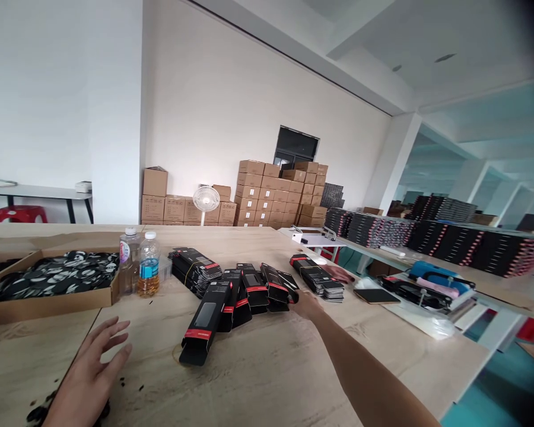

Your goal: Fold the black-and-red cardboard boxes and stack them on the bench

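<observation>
Black boxes (253, 287) just left of right hand (303, 303), grip unclear; left hand (93, 367) spread, empty.

We note a pale wood-grain table (258, 385), a seam showing at left. On it, far left, we record a shallow cardboard box (48, 309), then two plastic bottles (149, 270) upright side by side. Mid-table: a banded stack of flat packets (198, 267) and, just beside it, a leaning row of black boxes (207, 320). At right we log another stack (314, 276) and clear plastic (427, 320); near left, black specks (141, 388).
</observation>
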A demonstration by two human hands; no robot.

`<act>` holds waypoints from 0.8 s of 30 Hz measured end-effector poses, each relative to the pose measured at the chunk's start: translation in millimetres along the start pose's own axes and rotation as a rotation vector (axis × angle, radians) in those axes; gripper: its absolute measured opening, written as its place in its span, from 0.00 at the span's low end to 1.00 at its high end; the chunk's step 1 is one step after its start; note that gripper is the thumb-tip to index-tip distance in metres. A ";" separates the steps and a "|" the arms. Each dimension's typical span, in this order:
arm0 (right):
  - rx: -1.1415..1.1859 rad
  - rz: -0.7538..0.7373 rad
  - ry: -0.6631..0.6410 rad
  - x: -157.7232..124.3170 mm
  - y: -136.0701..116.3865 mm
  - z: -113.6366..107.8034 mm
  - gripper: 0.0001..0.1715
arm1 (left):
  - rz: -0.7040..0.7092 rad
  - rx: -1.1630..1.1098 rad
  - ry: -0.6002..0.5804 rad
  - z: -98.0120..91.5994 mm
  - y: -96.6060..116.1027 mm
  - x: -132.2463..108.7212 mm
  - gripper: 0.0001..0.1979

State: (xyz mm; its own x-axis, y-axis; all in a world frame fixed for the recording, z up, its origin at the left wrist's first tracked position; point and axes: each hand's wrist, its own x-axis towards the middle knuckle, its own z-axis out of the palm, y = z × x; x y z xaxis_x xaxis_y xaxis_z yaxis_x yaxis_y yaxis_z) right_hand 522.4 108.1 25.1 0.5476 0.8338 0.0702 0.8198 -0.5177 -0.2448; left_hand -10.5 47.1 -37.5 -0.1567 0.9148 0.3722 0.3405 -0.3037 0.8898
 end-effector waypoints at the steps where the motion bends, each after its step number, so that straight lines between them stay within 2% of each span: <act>1: -0.028 -0.002 -0.003 -0.9 0.5 -0.1 0.28 | 0.002 0.001 -0.003 -0.1 -0.2 0.2 0.26; 10: -0.128 0.010 -0.007 -4.0 5.2 -5.4 0.25 | -0.013 -0.028 -0.013 -2.1 -2.2 3.0 0.27; 18: 0.074 0.116 -0.036 12.9 25.4 -31.9 0.16 | 0.003 0.022 -0.003 1.0 3.5 0.2 0.26; 24: 0.269 0.171 0.170 21.8 27.0 -42.6 0.17 | -0.006 0.044 -0.008 4.1 0.6 -1.2 0.25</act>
State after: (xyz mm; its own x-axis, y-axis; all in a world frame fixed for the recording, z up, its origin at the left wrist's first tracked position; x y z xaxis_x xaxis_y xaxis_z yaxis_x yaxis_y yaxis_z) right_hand 563.6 104.1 61.2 0.7115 0.6840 0.1611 0.6530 -0.5589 -0.5111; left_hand -6.3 46.9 -38.6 -0.1516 0.9187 0.3647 0.3804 -0.2863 0.8794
